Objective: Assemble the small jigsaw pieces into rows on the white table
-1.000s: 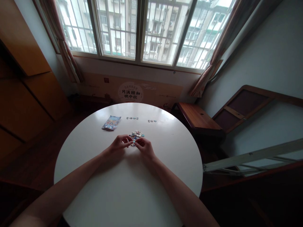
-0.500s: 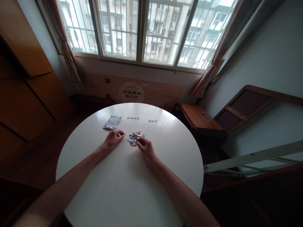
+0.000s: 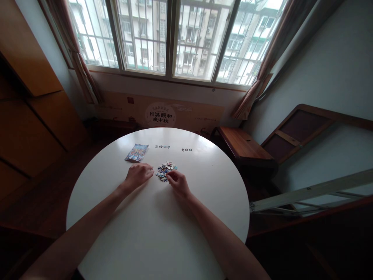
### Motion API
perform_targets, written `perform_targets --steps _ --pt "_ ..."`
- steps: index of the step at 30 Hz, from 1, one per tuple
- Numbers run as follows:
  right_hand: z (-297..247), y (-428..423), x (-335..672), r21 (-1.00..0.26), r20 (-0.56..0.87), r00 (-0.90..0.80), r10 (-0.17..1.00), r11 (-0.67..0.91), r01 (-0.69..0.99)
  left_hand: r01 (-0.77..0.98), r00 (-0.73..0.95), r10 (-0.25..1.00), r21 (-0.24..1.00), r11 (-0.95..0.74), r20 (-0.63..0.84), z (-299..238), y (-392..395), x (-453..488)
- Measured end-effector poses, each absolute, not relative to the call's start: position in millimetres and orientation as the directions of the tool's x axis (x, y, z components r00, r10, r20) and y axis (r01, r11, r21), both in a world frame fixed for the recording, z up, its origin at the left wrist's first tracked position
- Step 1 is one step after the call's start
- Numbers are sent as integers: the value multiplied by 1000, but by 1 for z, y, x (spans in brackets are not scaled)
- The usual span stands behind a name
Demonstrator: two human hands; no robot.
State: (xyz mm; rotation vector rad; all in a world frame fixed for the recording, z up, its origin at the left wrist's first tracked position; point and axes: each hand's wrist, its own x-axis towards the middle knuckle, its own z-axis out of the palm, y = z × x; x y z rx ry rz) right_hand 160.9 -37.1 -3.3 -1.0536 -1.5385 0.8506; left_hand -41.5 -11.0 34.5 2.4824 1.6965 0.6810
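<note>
A pile of jigsaw pieces lies loose near the middle of the white round table, some pale backs up and some coloured. Just left of it my left hand rests low over the table, fingers curled in. A small bit of a jigsaw piece shows at its fingertips. My right hand is at the pile's right front edge, thumb and forefinger pinched together. What lies between those fingertips is too small to make out.
Beyond my left hand lies a colourful picture packet. Farther back are two short rows of jigsaw pieces, a left row and a right row. A wooden bench stands past the table's right far edge, below the window.
My left hand has turned, its fingers curling inward and the piece at its tips now mostly hidden. My right hand stays by the pile. The view has shifted slightly.
</note>
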Motion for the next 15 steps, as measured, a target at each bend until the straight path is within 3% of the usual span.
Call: perform_targets --steps 9,15 --pt "-5 -37 161 -911 355 -82 931 364 192 878 338 887 234 -417 314 25 -6 -35" --pt "-5 -37 161 -913 349 -76 934 357 195 908 267 945 281 -312 187 15 4 -30"
